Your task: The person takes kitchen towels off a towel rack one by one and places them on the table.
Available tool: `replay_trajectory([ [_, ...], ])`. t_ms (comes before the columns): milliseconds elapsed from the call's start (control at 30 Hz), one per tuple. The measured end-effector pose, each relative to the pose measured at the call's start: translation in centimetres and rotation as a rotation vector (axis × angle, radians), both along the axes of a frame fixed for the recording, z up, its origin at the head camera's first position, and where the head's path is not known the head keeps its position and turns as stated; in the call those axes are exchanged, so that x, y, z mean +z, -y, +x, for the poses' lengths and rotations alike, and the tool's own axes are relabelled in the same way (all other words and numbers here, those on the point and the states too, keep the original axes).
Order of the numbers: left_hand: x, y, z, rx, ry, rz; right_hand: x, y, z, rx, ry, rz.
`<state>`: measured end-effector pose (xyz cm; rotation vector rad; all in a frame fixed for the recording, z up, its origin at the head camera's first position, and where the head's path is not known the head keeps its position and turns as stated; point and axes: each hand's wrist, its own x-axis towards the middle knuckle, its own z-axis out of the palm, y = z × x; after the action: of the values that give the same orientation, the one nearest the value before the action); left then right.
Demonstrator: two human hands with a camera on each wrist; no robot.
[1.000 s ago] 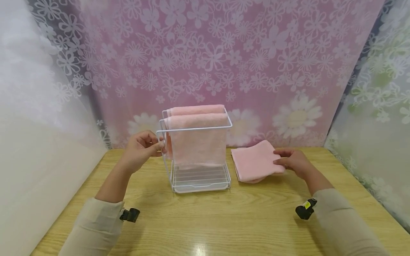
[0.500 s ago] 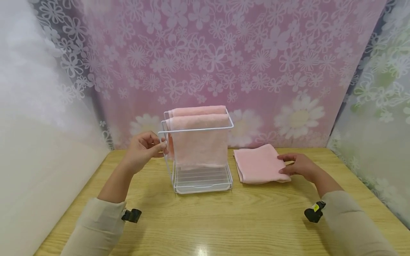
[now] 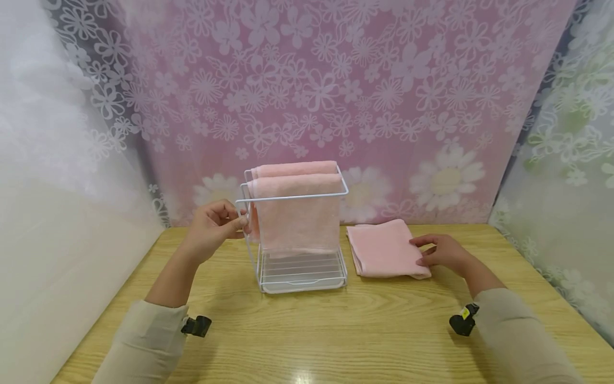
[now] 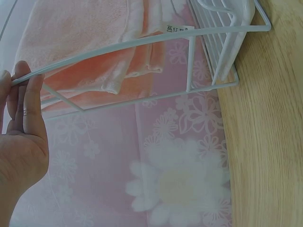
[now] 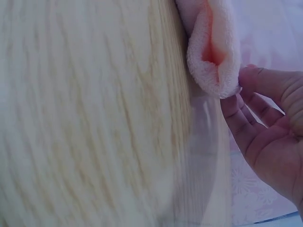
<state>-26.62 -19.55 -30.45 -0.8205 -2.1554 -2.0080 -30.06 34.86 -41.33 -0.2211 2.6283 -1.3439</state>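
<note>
A white wire towel rack stands upright on the table, with two pink towels draped over its bars. My left hand pinches the rack's left upright between thumb and fingers; the left wrist view shows this grip on the wire. Right of the rack lies a folded pink towel, fairly flat. At its right edge my right hand touches it with thumb and fingers spread loosely. In the right wrist view, the fingertips meet the rounded fold of the towel.
The rack's base holds a white tray under a wire grid. Behind the wooden table hangs a pink flowered curtain, with pale sheets at both sides. A small printed tag shows by the rack in the left wrist view.
The folded towel's right side, raised a second ago, has come down flatter. My right hand has shifted slightly along that edge and loosened. The left hand keeps holding the rack.
</note>
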Motion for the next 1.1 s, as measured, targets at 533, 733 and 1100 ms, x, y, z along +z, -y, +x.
replay_trajectory([
  [533,0.0,0.0,0.1,-0.012,0.004,0.011,0.1,1.8,-0.8,0.015,-0.025,0.093],
  [733,0.0,0.0,0.0,-0.006,0.001,0.015,0.0,2.5,-0.6,0.025,-0.034,0.095],
  [1100,0.1,0.0,0.0,-0.012,0.002,0.017,-0.5,3.9,-1.1,0.050,-0.055,0.084],
])
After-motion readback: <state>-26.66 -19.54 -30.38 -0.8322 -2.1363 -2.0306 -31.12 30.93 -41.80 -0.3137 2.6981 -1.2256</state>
